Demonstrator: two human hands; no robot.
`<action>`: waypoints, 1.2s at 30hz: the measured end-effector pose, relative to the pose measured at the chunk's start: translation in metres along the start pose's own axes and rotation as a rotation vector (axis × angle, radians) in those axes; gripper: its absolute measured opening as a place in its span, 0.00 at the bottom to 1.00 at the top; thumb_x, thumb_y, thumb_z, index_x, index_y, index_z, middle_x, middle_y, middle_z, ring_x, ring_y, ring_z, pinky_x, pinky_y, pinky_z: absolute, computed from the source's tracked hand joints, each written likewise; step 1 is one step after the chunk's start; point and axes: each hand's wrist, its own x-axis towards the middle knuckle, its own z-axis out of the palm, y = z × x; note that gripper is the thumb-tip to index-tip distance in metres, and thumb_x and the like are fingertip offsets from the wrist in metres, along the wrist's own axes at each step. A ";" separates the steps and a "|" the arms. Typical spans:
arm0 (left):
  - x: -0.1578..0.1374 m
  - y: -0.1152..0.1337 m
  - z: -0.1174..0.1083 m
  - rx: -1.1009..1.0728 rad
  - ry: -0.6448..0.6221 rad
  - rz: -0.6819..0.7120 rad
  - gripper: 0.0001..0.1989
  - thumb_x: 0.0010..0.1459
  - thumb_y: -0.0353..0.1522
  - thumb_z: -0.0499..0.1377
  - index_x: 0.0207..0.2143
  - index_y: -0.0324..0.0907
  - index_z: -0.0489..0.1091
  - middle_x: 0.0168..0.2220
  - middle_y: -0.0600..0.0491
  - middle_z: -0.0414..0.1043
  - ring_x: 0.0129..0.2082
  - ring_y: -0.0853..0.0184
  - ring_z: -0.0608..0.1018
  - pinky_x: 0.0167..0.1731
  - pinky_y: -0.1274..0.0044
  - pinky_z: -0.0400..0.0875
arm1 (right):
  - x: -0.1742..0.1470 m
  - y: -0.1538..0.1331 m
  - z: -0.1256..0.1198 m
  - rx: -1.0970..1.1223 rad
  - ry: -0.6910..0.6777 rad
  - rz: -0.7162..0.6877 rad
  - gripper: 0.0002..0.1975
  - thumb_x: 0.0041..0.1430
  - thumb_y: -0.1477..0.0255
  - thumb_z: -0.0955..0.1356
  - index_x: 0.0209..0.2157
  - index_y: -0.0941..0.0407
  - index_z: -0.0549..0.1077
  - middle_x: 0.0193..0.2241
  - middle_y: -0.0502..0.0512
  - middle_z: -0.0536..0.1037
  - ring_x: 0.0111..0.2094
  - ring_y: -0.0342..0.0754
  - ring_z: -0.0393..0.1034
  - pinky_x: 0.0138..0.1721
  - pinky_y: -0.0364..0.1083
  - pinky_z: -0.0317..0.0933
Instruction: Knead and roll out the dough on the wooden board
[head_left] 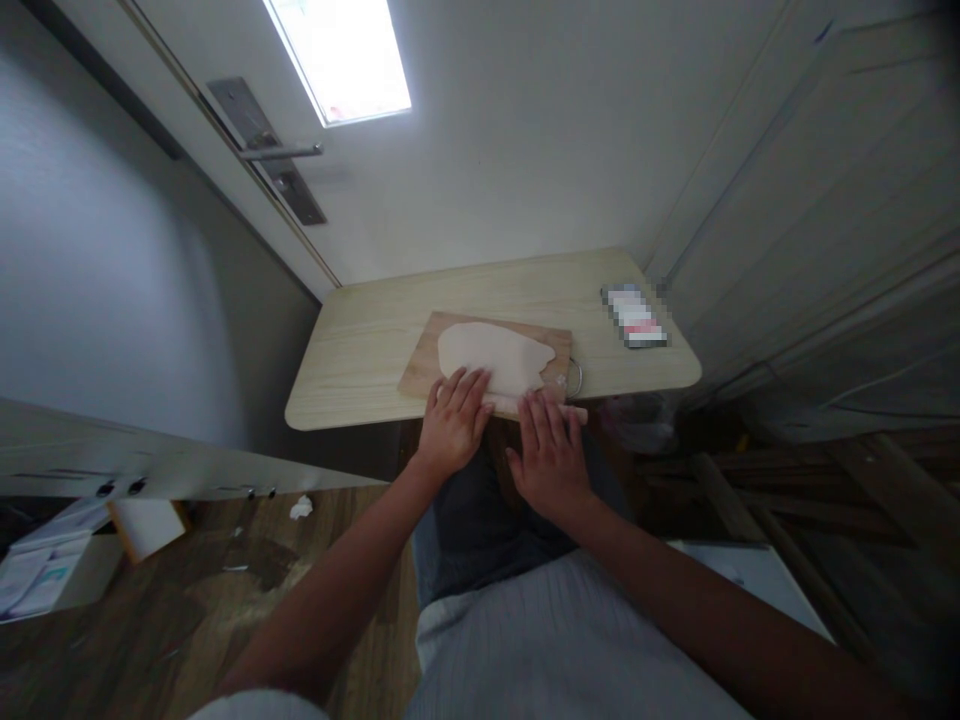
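A flat, pale sheet of rolled dough point(491, 350) lies on a wooden cutting board point(424, 365) near the table's front edge. Along the dough's near edge runs a thin wooden rolling pin point(577, 414), mostly covered by my hands; its right end sticks out. My left hand point(452, 420) rests on the pin's left part, fingers stretched out flat. Further right, my right hand point(551, 455) lies over the pin with its fingers extended and its thumb apart. Neither hand is wrapped round the pin.
The board has a metal ring handle point(575, 377) on its right. A phone point(634, 315), partly pixelated, lies on the light wooden table point(360, 330). Behind stands a door with a lever handle point(281, 152). A crumpled white tissue point(301, 507) is on the floor.
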 end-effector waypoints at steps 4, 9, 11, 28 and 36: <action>-0.005 -0.002 -0.004 -0.011 -0.009 0.028 0.28 0.67 0.43 0.49 0.67 0.44 0.55 0.65 0.46 0.61 0.67 0.57 0.59 0.66 0.61 0.47 | -0.006 -0.002 -0.002 0.030 0.024 -0.012 0.35 0.63 0.69 0.64 0.68 0.65 0.52 0.68 0.67 0.56 0.69 0.60 0.42 0.66 0.64 0.35; 0.004 -0.011 -0.012 -0.036 -0.062 0.072 0.22 0.67 0.42 0.51 0.61 0.47 0.64 0.61 0.48 0.67 0.62 0.58 0.65 0.65 0.61 0.50 | 0.008 0.008 -0.012 0.072 0.043 -0.017 0.29 0.65 0.67 0.62 0.65 0.62 0.60 0.64 0.64 0.63 0.66 0.59 0.50 0.66 0.62 0.37; 0.011 -0.014 -0.015 -0.039 -0.081 0.086 0.20 0.67 0.41 0.50 0.58 0.48 0.67 0.59 0.49 0.70 0.61 0.58 0.66 0.65 0.60 0.50 | 0.018 0.016 -0.017 0.091 0.046 0.003 0.23 0.66 0.67 0.62 0.61 0.58 0.66 0.60 0.61 0.69 0.63 0.58 0.55 0.64 0.61 0.41; 0.093 -0.072 -0.007 -0.079 -0.004 -0.410 0.25 0.64 0.37 0.53 0.60 0.36 0.64 0.59 0.39 0.69 0.59 0.54 0.70 0.59 0.63 0.62 | 0.020 0.078 -0.021 0.560 0.094 0.481 0.17 0.64 0.61 0.62 0.47 0.58 0.71 0.44 0.61 0.76 0.45 0.53 0.71 0.47 0.52 0.64; 0.125 -0.069 -0.007 -0.127 -0.175 -0.473 0.22 0.60 0.37 0.55 0.56 0.43 0.70 0.58 0.42 0.71 0.59 0.54 0.71 0.58 0.63 0.62 | 0.027 0.064 -0.006 0.753 0.094 0.647 0.23 0.54 0.59 0.69 0.48 0.57 0.68 0.43 0.61 0.77 0.42 0.54 0.74 0.44 0.51 0.66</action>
